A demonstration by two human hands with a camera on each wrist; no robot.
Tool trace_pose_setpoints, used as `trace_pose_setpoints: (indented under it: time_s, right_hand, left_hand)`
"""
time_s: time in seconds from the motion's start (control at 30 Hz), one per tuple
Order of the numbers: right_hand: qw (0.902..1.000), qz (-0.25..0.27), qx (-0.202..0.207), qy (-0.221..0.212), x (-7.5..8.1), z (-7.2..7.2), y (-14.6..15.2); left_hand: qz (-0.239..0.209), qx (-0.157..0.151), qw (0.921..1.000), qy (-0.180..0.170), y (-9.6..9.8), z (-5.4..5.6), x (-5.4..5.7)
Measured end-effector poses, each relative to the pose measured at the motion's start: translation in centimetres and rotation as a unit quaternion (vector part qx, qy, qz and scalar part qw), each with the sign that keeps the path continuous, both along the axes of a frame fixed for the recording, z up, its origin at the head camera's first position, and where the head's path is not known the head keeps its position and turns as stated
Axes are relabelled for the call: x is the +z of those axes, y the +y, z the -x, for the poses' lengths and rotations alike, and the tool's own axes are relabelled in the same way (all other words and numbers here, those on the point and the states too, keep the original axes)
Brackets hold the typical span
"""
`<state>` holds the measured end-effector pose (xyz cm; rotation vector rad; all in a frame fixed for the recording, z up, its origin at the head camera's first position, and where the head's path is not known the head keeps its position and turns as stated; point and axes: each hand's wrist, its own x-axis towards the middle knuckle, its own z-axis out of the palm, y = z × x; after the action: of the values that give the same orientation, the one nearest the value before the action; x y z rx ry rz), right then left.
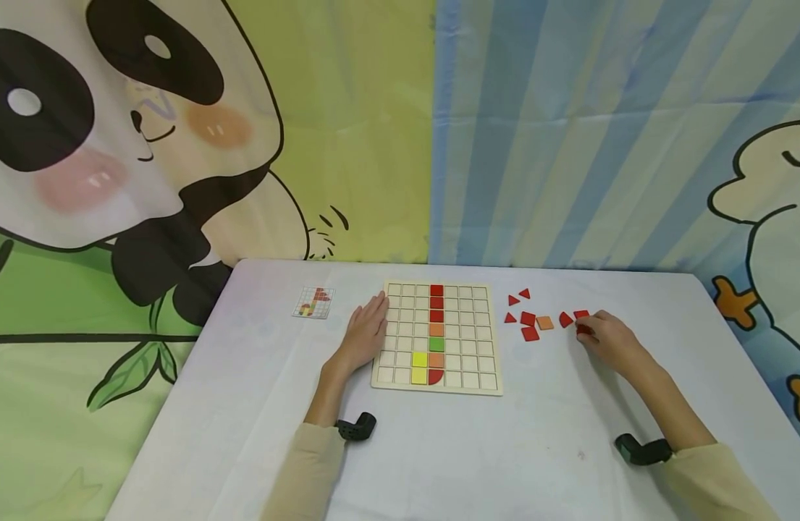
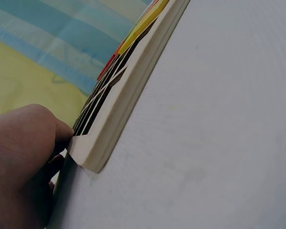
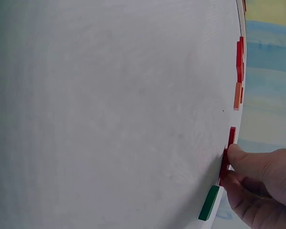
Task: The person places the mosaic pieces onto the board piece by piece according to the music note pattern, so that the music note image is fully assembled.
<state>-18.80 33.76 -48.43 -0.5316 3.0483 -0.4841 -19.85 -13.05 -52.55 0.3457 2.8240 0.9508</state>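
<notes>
A square pale grid board point(image 1: 465, 362) lies on the table. Down one of its columns run red, orange and green tiles, with two yellow tiles point(image 1: 419, 367) beside the lowest ones. My left hand point(image 1: 365, 329) rests along the board's left edge, fingers extended; in the left wrist view the thumb touches the board's rim point(image 2: 114, 124). Right of the board, my right hand point(image 1: 611, 344) pinches a dark red tile point(image 3: 224, 167) between thumb and finger, low over the table. Another red tile point(image 1: 581, 314) lies just behind it. My hand partly hides the pinched tile's shape.
Loose red triangles point(image 1: 513, 299), red tiles point(image 1: 530, 333), an orange square point(image 1: 544, 323) and a red curved piece point(image 1: 565, 319) lie between board and right hand. A green tile point(image 3: 209, 202) is near that hand. A small pattern card point(image 1: 313, 302) lies left of the board.
</notes>
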Motion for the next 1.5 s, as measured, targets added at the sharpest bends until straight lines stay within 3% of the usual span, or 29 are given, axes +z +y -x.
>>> trace_pose_setpoints:
  time_s: [0.2, 0.33, 0.53, 0.63, 0.8, 1.03, 1.23, 1.5]
  right_hand:
    - [0.9994, 0.020, -0.029, -0.001, -0.2, -0.4, 0.1]
    - [0.9980, 0.035, -0.046, -0.026, 0.1, -0.4, 0.2]
    - [0.9947, 0.078, -0.043, -0.051, 1.0, -0.5, -1.3]
    - [0.9932, 0.108, -0.013, -0.042, 2.0, -0.5, -4.0]
    - [0.9872, 0.137, 0.079, -0.017, 3.1, -0.5, -9.2]
    - [0.9733, 0.165, 0.155, -0.042, 2.4, 0.9, -16.3]
    - [0.9611, 0.198, 0.174, -0.083, 0.9, 1.6, -21.2]
    - [0.9653, 0.163, 0.178, -0.099, 0.3, 1.6, -24.3]
  left_hand:
    - [0.008, -0.002, 1.0000, -0.002, 0.0, 0.0, 0.0]
    - [0.007, -0.003, 1.0000, 0.003, 0.1, 0.1, 0.0]
    - [0.013, -0.001, 0.9999, 0.002, 0.0, 0.0, 0.0]
    - [0.008, 0.003, 1.0000, 0.003, -0.2, -0.1, -0.1]
    - [-0.001, 0.004, 1.0000, 0.004, -0.3, -0.2, -0.2]
    - [-0.007, 0.003, 1.0000, 0.000, -0.1, -0.1, 0.0]
    - [-0.002, -0.002, 1.0000, 0.004, 0.0, -0.1, 0.1]
    - [0.001, -0.001, 1.0000, 0.004, 0.0, -0.1, 0.2]
